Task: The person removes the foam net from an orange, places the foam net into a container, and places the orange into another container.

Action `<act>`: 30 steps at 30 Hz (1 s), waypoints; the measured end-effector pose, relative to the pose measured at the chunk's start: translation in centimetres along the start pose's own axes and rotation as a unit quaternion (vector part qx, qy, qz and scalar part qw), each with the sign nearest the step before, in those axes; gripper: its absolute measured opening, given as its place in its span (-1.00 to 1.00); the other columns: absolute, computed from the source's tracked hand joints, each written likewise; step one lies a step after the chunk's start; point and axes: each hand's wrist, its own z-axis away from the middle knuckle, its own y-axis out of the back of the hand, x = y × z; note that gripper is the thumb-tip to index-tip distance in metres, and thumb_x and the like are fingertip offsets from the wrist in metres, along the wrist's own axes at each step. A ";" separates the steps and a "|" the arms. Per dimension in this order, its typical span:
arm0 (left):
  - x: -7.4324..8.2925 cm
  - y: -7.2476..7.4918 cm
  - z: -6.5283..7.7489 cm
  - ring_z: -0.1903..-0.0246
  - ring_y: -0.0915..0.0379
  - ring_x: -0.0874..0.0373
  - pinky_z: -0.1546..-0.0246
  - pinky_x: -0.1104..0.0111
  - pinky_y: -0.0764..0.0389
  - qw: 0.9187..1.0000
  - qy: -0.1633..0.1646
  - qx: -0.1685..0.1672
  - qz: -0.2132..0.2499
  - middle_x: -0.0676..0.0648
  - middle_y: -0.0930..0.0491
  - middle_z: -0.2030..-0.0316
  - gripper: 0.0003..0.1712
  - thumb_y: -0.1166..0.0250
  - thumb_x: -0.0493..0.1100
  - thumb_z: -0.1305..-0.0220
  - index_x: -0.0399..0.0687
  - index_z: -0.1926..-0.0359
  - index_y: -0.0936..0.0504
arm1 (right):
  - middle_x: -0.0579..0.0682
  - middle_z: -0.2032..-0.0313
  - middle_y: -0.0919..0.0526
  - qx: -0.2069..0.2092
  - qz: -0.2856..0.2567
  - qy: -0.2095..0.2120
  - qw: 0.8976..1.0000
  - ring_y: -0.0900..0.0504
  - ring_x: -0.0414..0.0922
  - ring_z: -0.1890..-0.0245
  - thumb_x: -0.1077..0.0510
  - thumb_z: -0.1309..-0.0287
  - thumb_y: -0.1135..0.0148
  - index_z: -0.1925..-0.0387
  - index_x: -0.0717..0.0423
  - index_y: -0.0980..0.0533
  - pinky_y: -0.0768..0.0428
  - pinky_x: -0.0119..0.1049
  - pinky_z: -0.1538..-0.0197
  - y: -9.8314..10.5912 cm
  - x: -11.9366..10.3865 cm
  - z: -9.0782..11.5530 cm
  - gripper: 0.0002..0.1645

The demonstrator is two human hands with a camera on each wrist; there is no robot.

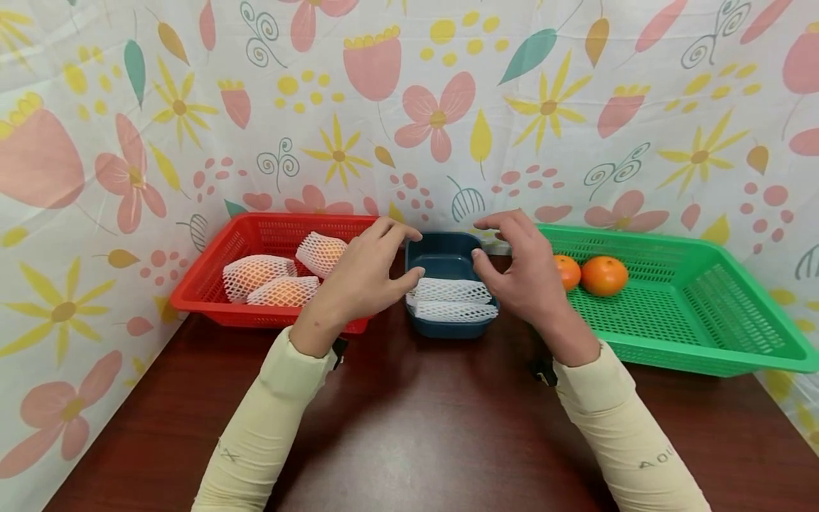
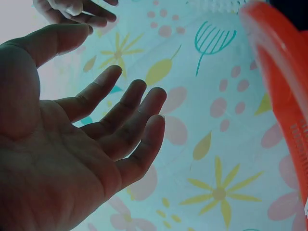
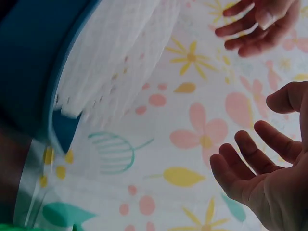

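A dark blue container (image 1: 448,329) stands mid-table, with white foam fruit nets (image 1: 454,300) lying across its near part. Above its left side is my left hand (image 1: 365,274), fingers loosely bent and holding nothing. Over on the other side, my right hand (image 1: 525,267) curves in the same loose way, also holding nothing. The left wrist view shows the left palm (image 2: 57,159) bare, with the fingers apart. In the right wrist view the right hand (image 3: 269,168) is bare too, and the nets (image 3: 120,53) stick out past the container's rim (image 3: 62,82).
At the left, a red basket (image 1: 211,310) holds several orange fruits in white foam nets (image 1: 259,274). A green basket (image 1: 678,348) on the right contains bare orange fruits (image 1: 604,276), partly behind my right hand. A flower-patterned cloth (image 1: 441,178) hangs behind the brown table (image 1: 435,427).
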 end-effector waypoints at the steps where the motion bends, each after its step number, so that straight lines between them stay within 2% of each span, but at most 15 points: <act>1: -0.1 0.1 0.0 -0.08 -0.46 0.13 -0.15 0.20 -0.64 1.000 -0.001 0.003 -0.001 -0.04 -0.50 -0.22 -0.40 -0.49 0.04 -0.32 0.02 -0.31 -0.57 | 0.09 -0.09 -0.63 -0.002 -0.003 0.009 1.000 -0.60 0.01 0.01 0.27 -0.27 -0.42 -0.14 0.14 -0.61 -0.65 -0.04 -0.02 -0.2 -0.2 0.0 -0.59; 6: -0.3 0.8 0.2 -0.10 -0.50 0.13 -0.18 0.19 -0.64 1.000 -0.009 0.012 -0.003 -0.05 -0.52 -0.22 -0.43 -0.47 0.02 -0.33 -0.01 -0.29 -0.59 | 0.11 -0.12 -0.63 -0.019 -0.024 0.062 0.998 -0.61 0.02 0.01 0.23 -0.25 -0.45 -0.17 0.20 -0.61 -0.66 -0.05 -0.01 -1.6 -1.3 -0.2 -0.55; 8: -0.4 1.0 0.2 -0.09 -0.51 0.12 -0.17 0.18 -0.64 1.000 -0.009 0.013 -0.003 -0.06 -0.52 -0.21 -0.43 -0.48 0.00 -0.33 -0.03 -0.29 -0.59 | 0.11 -0.13 -0.62 -0.029 -0.034 0.074 0.996 -0.60 0.02 -0.10 0.22 -0.26 -0.46 -0.18 0.20 -0.61 -0.64 -0.01 -0.11 -2.3 -1.7 -0.3 -0.53; 20: -1.3 1.7 0.4 -0.05 -0.51 0.11 -0.12 0.18 -0.66 1.000 -0.015 0.022 0.010 -0.06 -0.54 -0.14 -0.52 -0.44 -0.03 -0.36 -0.08 -0.23 -0.62 | 0.05 -0.13 -0.61 -0.088 -0.066 0.111 0.988 -0.56 -0.03 -0.18 0.20 -0.28 -0.44 -0.17 0.15 -0.62 -0.65 -0.09 -0.21 -6.0 -3.4 -0.3 -0.57; 27: -1.6 2.5 0.8 -0.08 -0.48 0.14 -0.08 0.19 -0.70 0.999 -0.008 0.026 0.016 -0.03 -0.55 -0.15 -0.49 -0.48 -0.07 -0.32 -0.01 -0.24 -0.61 | 0.06 -0.20 -0.59 -0.135 -0.060 0.095 0.984 -0.52 -0.04 -0.23 0.14 -0.31 -0.45 -0.25 0.16 -0.59 -0.63 -0.08 -0.26 -7.1 -4.0 0.0 -0.49; 30: -1.8 2.9 0.7 -0.09 -0.47 0.13 -0.09 0.19 -0.69 1.000 -0.010 0.024 0.009 -0.03 -0.55 -0.15 -0.53 -0.46 -0.08 -0.33 -0.01 -0.22 -0.61 | 0.05 -0.22 -0.59 -0.148 -0.058 0.103 0.982 -0.50 -0.04 -0.24 0.14 -0.30 -0.46 -0.24 0.14 -0.61 -0.61 -0.09 -0.28 -7.5 -4.1 0.2 -0.49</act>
